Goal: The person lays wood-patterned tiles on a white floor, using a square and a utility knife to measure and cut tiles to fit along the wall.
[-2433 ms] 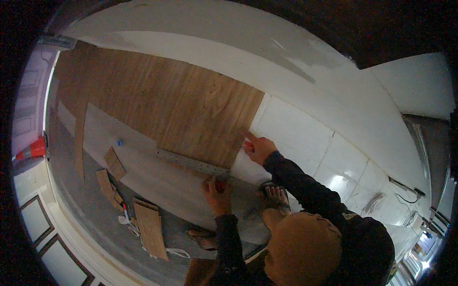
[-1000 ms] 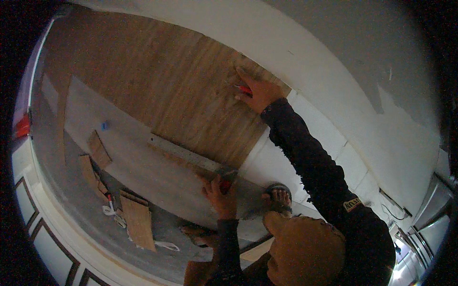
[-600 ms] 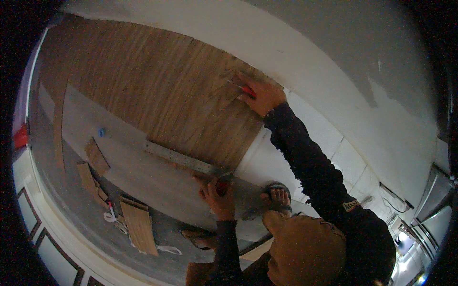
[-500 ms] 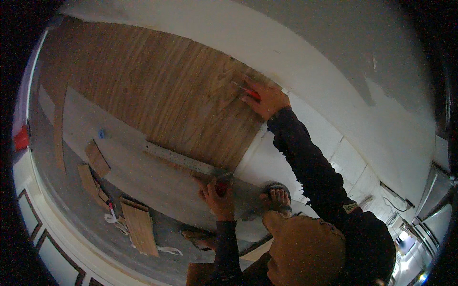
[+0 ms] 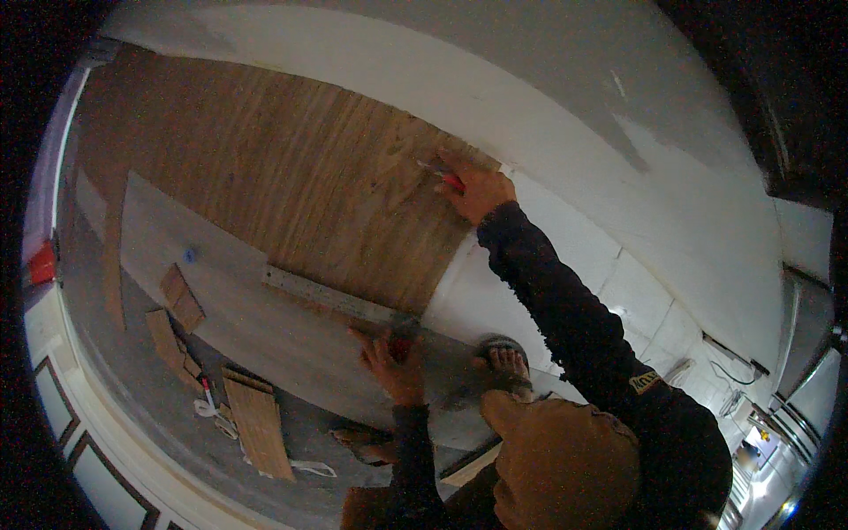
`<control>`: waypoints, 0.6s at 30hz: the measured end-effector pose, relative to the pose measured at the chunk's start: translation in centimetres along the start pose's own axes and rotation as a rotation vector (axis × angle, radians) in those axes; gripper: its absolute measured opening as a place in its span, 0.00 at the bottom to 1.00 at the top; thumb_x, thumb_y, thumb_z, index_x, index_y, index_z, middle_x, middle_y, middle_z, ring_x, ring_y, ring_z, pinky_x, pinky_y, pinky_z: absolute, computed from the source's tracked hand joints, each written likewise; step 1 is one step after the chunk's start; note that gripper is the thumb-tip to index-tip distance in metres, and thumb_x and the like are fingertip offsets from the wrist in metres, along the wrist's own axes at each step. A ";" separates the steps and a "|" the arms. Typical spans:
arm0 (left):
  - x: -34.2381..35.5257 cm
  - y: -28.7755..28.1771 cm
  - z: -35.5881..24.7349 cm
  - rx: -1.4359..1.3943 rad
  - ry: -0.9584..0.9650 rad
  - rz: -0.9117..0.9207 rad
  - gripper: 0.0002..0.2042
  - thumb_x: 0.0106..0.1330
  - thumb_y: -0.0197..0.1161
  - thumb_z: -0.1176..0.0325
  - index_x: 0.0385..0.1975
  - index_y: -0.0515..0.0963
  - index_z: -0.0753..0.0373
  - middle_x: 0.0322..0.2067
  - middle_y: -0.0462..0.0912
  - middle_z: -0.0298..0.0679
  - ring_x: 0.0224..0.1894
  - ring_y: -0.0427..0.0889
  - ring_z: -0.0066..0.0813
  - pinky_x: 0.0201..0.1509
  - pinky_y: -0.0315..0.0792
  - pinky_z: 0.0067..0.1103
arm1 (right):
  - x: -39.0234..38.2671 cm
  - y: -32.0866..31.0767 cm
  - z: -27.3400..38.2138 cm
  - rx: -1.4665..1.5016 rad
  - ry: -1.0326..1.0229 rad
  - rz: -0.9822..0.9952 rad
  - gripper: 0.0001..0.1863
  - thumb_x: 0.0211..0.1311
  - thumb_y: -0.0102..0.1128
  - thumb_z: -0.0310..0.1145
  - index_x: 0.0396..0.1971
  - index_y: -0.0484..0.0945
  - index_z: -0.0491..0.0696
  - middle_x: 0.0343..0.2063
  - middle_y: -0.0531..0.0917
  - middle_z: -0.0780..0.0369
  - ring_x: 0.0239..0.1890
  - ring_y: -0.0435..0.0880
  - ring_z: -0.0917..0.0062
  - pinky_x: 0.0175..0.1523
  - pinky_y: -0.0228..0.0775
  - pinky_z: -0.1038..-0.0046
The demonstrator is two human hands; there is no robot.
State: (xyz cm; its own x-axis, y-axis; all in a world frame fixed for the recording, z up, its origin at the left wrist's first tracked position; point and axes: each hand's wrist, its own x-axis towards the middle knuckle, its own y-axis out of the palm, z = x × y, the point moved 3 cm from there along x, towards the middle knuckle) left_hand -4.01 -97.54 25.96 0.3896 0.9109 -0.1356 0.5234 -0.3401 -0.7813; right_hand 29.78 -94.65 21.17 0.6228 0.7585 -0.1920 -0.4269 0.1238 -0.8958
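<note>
My right hand [image 5: 481,190] is closed around a slim red-handled tool [image 5: 451,182] with a thin pale tip, near the right end of the wood-look flooring [image 5: 291,168]. Its tip is close to the plank surface; whether it touches, I cannot tell. Lower down, my left hand [image 5: 397,375] is closed on a small red and dark object [image 5: 402,346], mostly hidden by fingers. That object sits at the right end of a long metal straightedge [image 5: 331,293], which lies along the front edge of the flooring.
Several cut plank pieces [image 5: 256,420] lie on the grey floor at the left, beside white strips [image 5: 314,468]. A small blue item [image 5: 189,255] rests on the grey underlay [image 5: 221,274]. White tiles [image 5: 565,256] border the flooring at right. My sandalled foot [image 5: 505,358] is near the left hand.
The view has swung a little, so most things sit slightly farther left and lower. Both hands keep about the same place over the floor, with the same holds.
</note>
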 end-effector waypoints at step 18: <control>-0.1 0.9 -0.9 0.125 -0.037 -0.156 0.22 0.50 0.70 0.70 0.47 0.75 0.62 0.41 0.81 0.45 0.54 0.75 0.39 0.66 0.56 0.41 | -0.2 -6.8 -1.2 -0.178 -0.235 0.041 0.24 0.69 0.43 0.31 0.64 0.65 0.48 0.59 0.74 0.46 0.60 0.76 0.52 0.59 0.75 0.55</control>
State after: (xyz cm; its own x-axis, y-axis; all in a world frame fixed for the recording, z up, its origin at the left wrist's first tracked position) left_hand -2.90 -98.15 25.81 0.2819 0.9590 -0.0278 0.4763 -0.1651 -0.8637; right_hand 33.35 -96.36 26.82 0.4297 0.8905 -0.1495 -0.3136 -0.0081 -0.9495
